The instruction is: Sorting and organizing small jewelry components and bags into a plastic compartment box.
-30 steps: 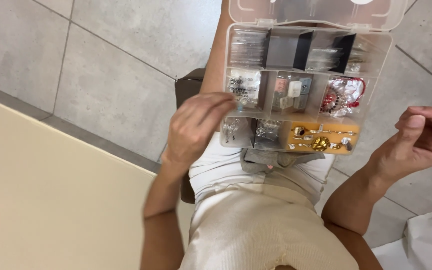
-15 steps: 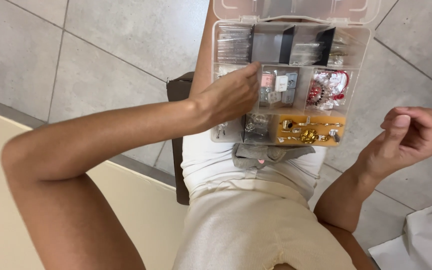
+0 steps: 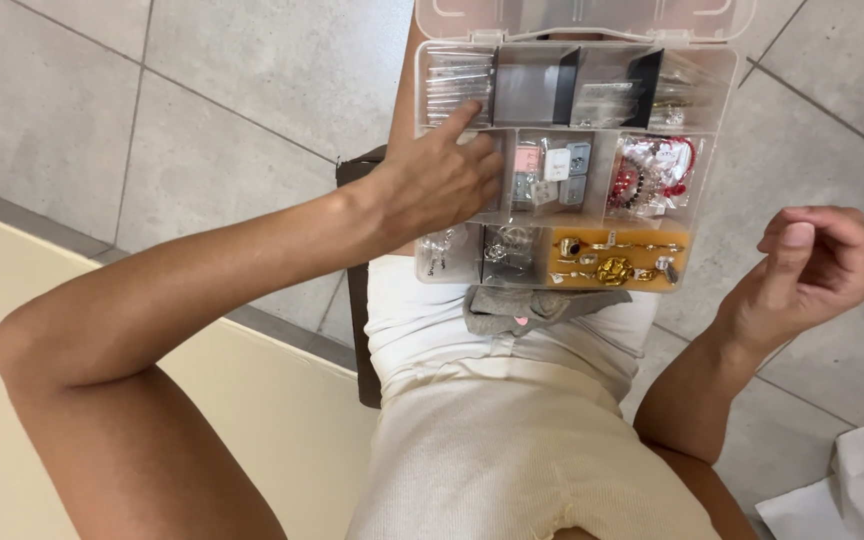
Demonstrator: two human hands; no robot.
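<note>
Fingers of the left hand [image 3: 442, 180] are loosely spread, holding nothing; the index tip touches the top-left compartment of the clear organiser [image 3: 712, 100], which rests open on the lap. Right hand [image 3: 802, 265] hovers apart beside the organiser's right edge, fingers curled inward, pinched narrow; contents cannot be told. An orange pad [image 3: 642, 260] fills the bottom-right compartment. Grey tiles [image 3: 202, 110] surround.

Bright, even, soft daylight; glaring faintly off clear organizer lid [image 3: 582, 18]; casting weak shadows; staying sharp centrally, stretching slightly toward edges.
</note>
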